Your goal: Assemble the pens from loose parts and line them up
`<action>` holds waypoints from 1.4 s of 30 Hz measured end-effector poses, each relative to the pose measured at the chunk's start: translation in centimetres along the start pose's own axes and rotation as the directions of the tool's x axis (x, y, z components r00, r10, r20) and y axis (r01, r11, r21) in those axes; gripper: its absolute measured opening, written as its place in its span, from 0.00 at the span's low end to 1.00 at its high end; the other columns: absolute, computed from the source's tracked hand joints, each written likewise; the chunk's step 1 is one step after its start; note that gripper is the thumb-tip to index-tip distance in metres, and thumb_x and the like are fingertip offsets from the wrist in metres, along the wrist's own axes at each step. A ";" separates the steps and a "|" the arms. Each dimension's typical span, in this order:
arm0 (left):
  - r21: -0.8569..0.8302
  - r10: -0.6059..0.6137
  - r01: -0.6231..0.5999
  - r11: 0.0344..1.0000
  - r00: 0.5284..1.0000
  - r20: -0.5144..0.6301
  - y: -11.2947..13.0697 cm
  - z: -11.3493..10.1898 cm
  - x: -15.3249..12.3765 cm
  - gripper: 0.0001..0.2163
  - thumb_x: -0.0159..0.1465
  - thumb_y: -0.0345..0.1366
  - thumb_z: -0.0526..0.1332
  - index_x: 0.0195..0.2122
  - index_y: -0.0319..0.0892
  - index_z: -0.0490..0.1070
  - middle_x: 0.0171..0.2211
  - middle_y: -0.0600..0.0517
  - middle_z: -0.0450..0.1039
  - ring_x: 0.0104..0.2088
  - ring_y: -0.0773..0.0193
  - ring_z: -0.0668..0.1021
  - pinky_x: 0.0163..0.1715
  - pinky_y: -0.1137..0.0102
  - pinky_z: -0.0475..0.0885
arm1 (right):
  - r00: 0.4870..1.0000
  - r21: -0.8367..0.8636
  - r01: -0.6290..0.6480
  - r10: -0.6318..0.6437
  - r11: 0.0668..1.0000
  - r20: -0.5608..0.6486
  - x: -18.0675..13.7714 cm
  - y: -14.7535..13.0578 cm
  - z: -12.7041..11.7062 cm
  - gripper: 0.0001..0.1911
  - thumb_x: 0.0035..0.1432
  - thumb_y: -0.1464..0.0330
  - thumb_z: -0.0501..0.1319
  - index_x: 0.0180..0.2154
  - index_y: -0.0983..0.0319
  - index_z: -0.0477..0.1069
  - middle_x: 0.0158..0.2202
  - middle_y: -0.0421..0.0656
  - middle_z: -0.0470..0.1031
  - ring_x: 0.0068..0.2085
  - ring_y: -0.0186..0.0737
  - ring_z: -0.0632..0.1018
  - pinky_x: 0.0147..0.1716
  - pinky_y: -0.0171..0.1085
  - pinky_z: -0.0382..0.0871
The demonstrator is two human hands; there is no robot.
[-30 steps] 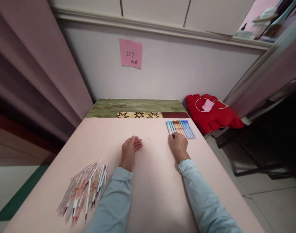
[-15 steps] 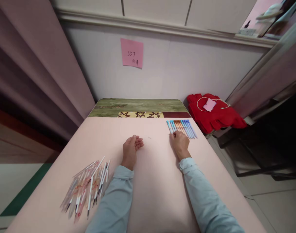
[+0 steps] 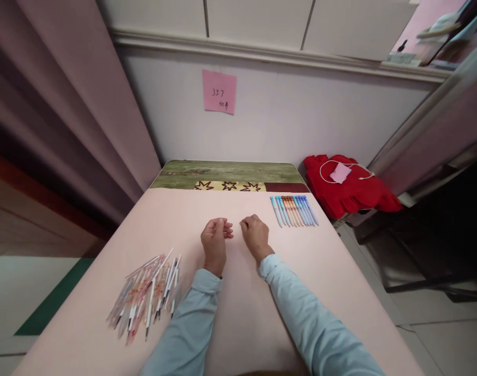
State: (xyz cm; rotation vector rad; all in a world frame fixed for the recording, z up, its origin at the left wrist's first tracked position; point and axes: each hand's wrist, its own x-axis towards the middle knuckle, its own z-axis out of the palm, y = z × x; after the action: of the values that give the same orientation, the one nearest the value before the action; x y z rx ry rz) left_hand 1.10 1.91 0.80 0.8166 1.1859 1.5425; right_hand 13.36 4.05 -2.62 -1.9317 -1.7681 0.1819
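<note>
My left hand [image 3: 215, 240] rests on the pink table [image 3: 242, 313] near its middle, fingers curled toward the palm, with nothing visible in it. My right hand [image 3: 255, 234] sits just to its right, fingertips pinched at a tiny pale speck on the tabletop; what they hold is too small to name. A neat row of blue and orange pens [image 3: 294, 210] lies at the far right of the table, apart from both hands. A loose pile of pen refills and clear barrels [image 3: 148, 295] lies near the left edge.
A green patterned cloth [image 3: 226, 175] covers the table's far end against the wall. A pink sticky note [image 3: 219, 92] hangs on the wall. A red garment with a white cord [image 3: 350, 185] lies to the right. A curtain [image 3: 66, 104] hangs on the left.
My right hand has left the row of pens and moved left to the table's middle, beside my left hand. My left hand's fingers have curled in more.
</note>
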 end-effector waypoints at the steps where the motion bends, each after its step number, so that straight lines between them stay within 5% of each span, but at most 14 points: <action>1: 0.019 -0.013 0.013 1.000 1.000 0.002 -0.1 0.0 -0.2 0.14 0.57 0.45 0.64 0.35 0.38 0.71 0.29 0.50 0.75 0.24 0.68 0.75 0.25 0.71 0.72 | 1.000 -0.012 0.015 -0.015 1.000 -0.002 -0.2 0.0 0.0 0.11 0.66 0.65 0.57 0.35 0.59 0.77 0.38 0.43 0.76 0.35 0.36 0.75 0.31 0.33 0.59; 6: 0.208 -0.072 0.054 0.977 0.994 0.077 -1.8 -0.3 -1.4 0.14 0.56 0.41 0.65 0.40 0.40 0.70 0.32 0.49 0.75 0.26 0.66 0.76 0.26 0.69 0.73 | 0.995 0.030 0.098 -0.098 0.995 -0.003 -1.6 0.4 -0.4 0.10 0.66 0.66 0.57 0.36 0.60 0.76 0.37 0.42 0.75 0.36 0.35 0.75 0.33 0.32 0.60; 12: 0.355 0.084 -0.149 0.923 0.978 0.193 -2.9 -1.2 -2.8 0.11 0.57 0.38 0.65 0.40 0.42 0.72 0.37 0.47 0.75 0.35 0.60 0.78 0.36 0.66 0.74 | 0.993 0.088 0.096 -0.101 0.992 0.058 -2.2 0.7 -0.7 0.07 0.64 0.68 0.59 0.37 0.59 0.77 0.39 0.42 0.76 0.36 0.35 0.75 0.35 0.31 0.63; 17: 0.348 0.065 -0.145 0.926 0.971 0.232 -3.1 -1.6 -3.0 0.12 0.57 0.38 0.64 0.42 0.43 0.72 0.40 0.46 0.75 0.38 0.60 0.78 0.38 0.65 0.74 | 0.993 0.230 0.102 -0.113 0.968 0.032 -2.1 1.4 -2.0 0.07 0.61 0.69 0.61 0.37 0.59 0.79 0.37 0.42 0.78 0.36 0.35 0.77 0.38 0.31 0.65; 23: 0.289 0.020 -0.084 0.954 0.976 0.218 -3.5 -1.9 -3.0 0.13 0.58 0.39 0.64 0.43 0.44 0.71 0.41 0.47 0.74 0.36 0.63 0.77 0.37 0.67 0.75 | 0.967 0.312 -0.127 0.188 0.942 -0.174 -0.5 7.5 -6.7 0.11 0.59 0.67 0.58 0.33 0.62 0.79 0.32 0.43 0.79 0.34 0.38 0.76 0.35 0.33 0.66; 29: 0.308 0.009 -0.089 0.947 0.968 0.252 -3.4 -2.0 -2.9 0.13 0.60 0.41 0.63 0.44 0.44 0.71 0.42 0.46 0.74 0.38 0.61 0.77 0.37 0.65 0.75 | 0.932 0.023 -0.344 0.344 0.939 -0.118 1.7 11.5 -9.3 0.13 0.58 0.66 0.57 0.34 0.63 0.79 0.30 0.46 0.80 0.31 0.40 0.77 0.31 0.34 0.62; 33: 0.295 -0.007 -0.071 0.953 0.967 0.255 -3.2 -2.0 -3.0 0.13 0.60 0.41 0.63 0.44 0.44 0.71 0.41 0.46 0.74 0.38 0.61 0.77 0.37 0.66 0.75 | 0.928 -0.191 -0.370 0.370 0.909 -0.041 2.5 10.9 -8.8 0.12 0.58 0.68 0.57 0.35 0.64 0.79 0.32 0.50 0.80 0.33 0.42 0.78 0.31 0.35 0.61; 42: 0.312 -0.019 -0.068 0.948 0.963 0.267 -3.1 -2.1 -2.9 0.13 0.62 0.43 0.61 0.44 0.42 0.70 0.42 0.47 0.74 0.37 0.62 0.77 0.36 0.67 0.75 | 0.921 -0.315 -0.352 0.386 0.882 0.054 3.7 9.2 -8.5 0.13 0.62 0.67 0.56 0.42 0.65 0.77 0.40 0.52 0.80 0.42 0.46 0.80 0.37 0.35 0.67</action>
State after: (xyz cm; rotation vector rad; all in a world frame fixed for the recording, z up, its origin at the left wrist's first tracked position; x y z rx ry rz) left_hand 0.97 -1.36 -2.60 1.2177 1.2413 1.2252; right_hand 25.72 5.07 1.49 -2.5217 -1.5461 0.1660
